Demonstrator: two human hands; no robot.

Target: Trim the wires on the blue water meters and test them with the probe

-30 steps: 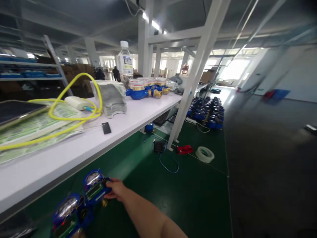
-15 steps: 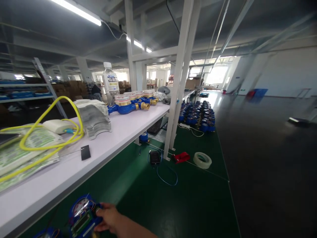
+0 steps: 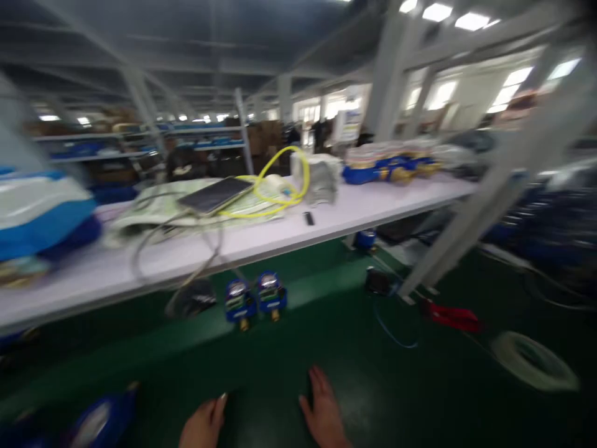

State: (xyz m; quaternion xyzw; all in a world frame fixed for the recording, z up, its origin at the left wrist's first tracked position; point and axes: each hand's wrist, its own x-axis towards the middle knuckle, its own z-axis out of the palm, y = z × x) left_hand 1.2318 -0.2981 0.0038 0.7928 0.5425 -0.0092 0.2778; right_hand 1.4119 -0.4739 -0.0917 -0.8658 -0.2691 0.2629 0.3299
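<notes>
My right hand is above the green floor at the bottom middle, fingers stretched forward and thumb apart, holding nothing. To its left, my left hand enters from the lower edge, fingers loosely bent with no object visible in it; motion blurs it a little. Beyond both hands, two blue water meters with brass fittings stand side by side on the floor near the bench: the left meter and the right meter. Another blue meter lies blurred at the lower left. Neither hand touches a meter.
A white bench crosses the view, bearing a phone, a yellow cable, grey stacked pieces and several meters. On the floor at right are a red item, a tape roll and a metal post.
The view has swung left. My right hand has let go of the meter it held, and two meters now stand on the floor ahead. My left hand has come into view.
</notes>
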